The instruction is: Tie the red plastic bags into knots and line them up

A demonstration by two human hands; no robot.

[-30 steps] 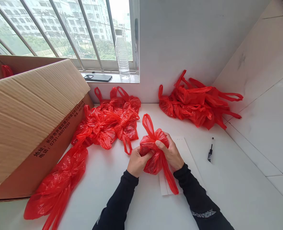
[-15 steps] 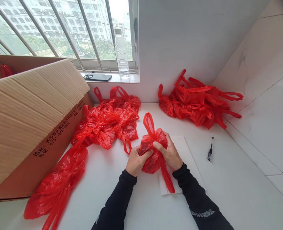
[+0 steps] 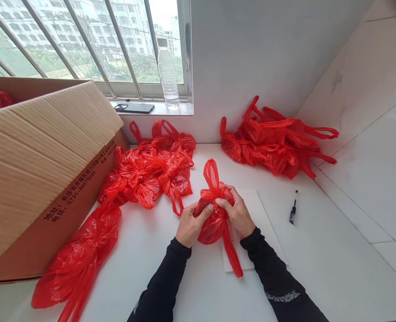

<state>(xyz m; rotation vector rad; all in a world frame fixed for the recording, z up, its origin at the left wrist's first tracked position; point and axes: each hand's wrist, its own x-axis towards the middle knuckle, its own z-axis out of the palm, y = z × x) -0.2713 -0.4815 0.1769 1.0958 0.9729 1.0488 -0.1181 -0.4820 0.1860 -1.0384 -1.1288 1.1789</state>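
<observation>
A crumpled red plastic bag (image 3: 212,230) is held between both hands above the white table (image 3: 144,259). My left hand (image 3: 190,222) grips its left side, thumb pressed on the front. My right hand (image 3: 238,212) pinches the upper right part near the bag's gathered middle. One handle loop stands up from the top, and another strip hangs down toward the lower right. The fingers behind the bag are mostly hidden. Beneath the right hand and the bag lies a white sheet or pad of paper (image 3: 256,223).
Left stands an open cardboard box (image 3: 50,147). Several knotted red bags (image 3: 144,174) lie beside it, and a longer one (image 3: 80,259) lies in front. More red bags (image 3: 274,143) are heaped at the back right. A black pen (image 3: 293,210), phone (image 3: 135,108) and bottle (image 3: 168,78) are also present.
My left thumb has shifted up across the front of the bag. The bag's handle loop has moved slightly right. Both hands keep their hold, and the camera view has shifted slightly.
</observation>
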